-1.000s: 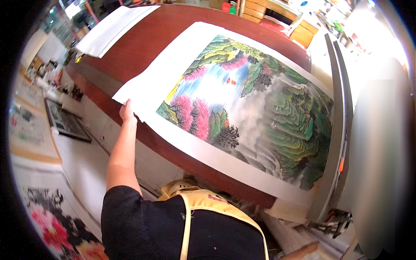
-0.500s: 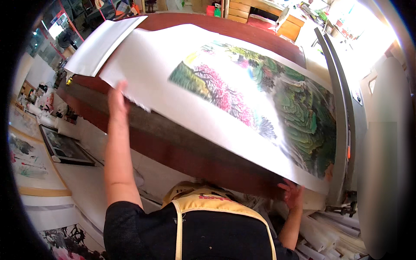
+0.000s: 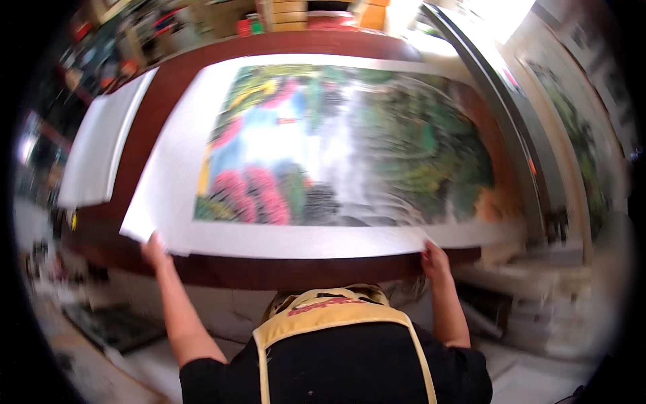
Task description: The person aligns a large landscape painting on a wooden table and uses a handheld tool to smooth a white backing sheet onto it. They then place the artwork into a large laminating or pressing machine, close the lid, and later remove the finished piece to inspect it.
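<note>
A large landscape painting (image 3: 397,148) on white paper lies across the dark red table (image 3: 296,273), blurred by motion. It shows a pale waterfall, green hillsides and pink blossoms, with a wide white margin. My left hand (image 3: 156,253) is closed on the paper's near left corner. Farther right along the same near edge, my right hand (image 3: 436,261) pinches the margin between thumb and fingers. The paper looks nearly flat, and its right end reaches close to a long dark bar.
White sheets (image 3: 104,148) rest at the table's left end. The long dark bar (image 3: 505,91) runs along the right end. Another painting (image 3: 562,101) stands beyond it. Wooden drawers (image 3: 289,13) are at the far side. A dark frame (image 3: 114,326) lies low on the left.
The painting has swung round, its near edge now roughly level across the view, and lies flatter. Both hands moved with it, still at its near edge. The view has also turned rightward.
</note>
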Demonstrator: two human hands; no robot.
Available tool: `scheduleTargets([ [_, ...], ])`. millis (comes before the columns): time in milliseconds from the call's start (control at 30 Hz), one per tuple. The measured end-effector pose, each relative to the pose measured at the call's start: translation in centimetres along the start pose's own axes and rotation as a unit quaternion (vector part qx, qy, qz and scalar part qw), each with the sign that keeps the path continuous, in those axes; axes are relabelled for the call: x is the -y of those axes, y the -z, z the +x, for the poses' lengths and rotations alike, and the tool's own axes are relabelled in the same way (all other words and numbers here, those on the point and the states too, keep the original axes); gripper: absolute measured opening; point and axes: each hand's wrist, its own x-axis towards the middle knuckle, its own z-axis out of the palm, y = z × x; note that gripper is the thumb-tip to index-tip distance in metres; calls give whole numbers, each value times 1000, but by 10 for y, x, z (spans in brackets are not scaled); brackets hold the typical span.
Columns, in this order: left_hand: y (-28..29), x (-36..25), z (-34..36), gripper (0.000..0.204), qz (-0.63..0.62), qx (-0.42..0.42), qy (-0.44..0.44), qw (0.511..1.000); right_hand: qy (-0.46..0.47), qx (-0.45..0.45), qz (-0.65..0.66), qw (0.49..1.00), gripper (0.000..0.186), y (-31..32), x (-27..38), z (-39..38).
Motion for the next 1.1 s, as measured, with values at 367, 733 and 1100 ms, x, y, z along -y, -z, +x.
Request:
scheduleTargets([
  [367, -61, -23, -80, 55, 48, 12, 67, 997, -99, 53, -20, 993, 17, 3, 40, -42],
  [733, -73, 7, -148, 31, 29, -10, 169, 985, 57, -152, -6, 987, 22, 67, 98, -1],
  [1100, -60, 15, -96, 40, -84, 33, 161, 983, 152, -203, -37, 967, 19, 83, 82, 27],
])
